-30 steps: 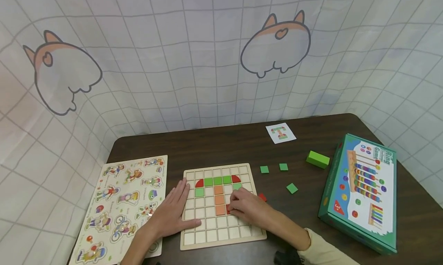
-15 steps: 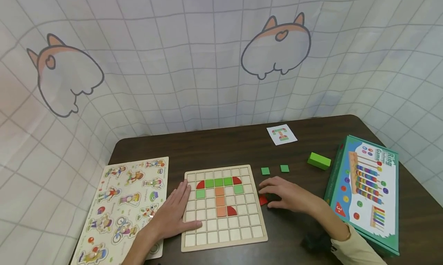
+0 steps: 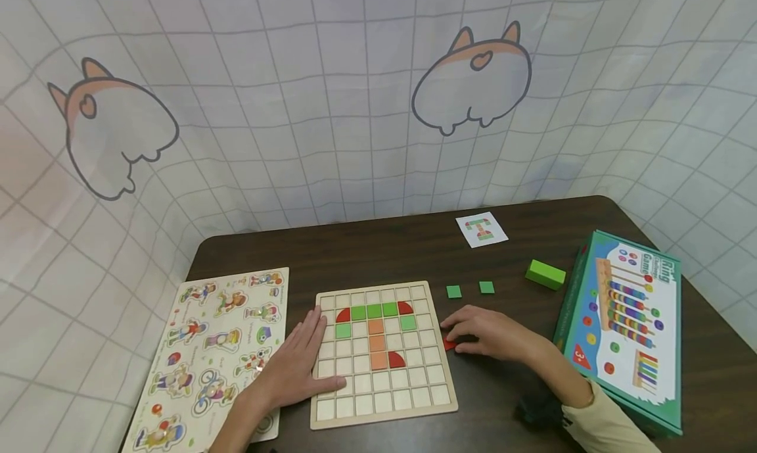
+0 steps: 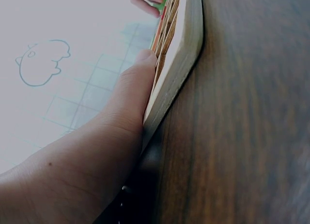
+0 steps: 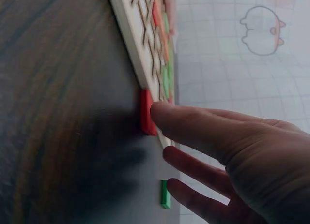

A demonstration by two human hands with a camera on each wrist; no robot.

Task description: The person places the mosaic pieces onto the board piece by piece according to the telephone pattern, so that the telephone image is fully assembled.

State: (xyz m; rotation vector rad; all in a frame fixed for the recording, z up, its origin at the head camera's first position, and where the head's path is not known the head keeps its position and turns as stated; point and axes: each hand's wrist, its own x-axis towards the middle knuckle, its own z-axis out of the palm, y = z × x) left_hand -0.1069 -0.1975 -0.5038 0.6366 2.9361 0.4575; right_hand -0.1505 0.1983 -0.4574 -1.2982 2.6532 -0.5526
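A wooden grid board lies on the table. In its cells are red quarter-circle pieces, green squares and a column of orange squares. My left hand rests flat on its left edge, fingers straight, thumb over the near-left cells; the left wrist view shows that thumb on the rim. Beside the board's right edge, my right hand reaches over a loose red piece. In the right wrist view its thumb tip overlaps the red piece, the other fingers loosely spread.
Two green tiles lie beyond my right hand. A pattern card is at the back, with a lime-green block and a green game box to the right. A picture puzzle board lies at left. Grid-patterned cloth hangs behind.
My right hand let go of the red quarter-circle on the board and moved right to the loose red piece, its fingers now closer over it. The third green tile became hidden. My left hand stayed.
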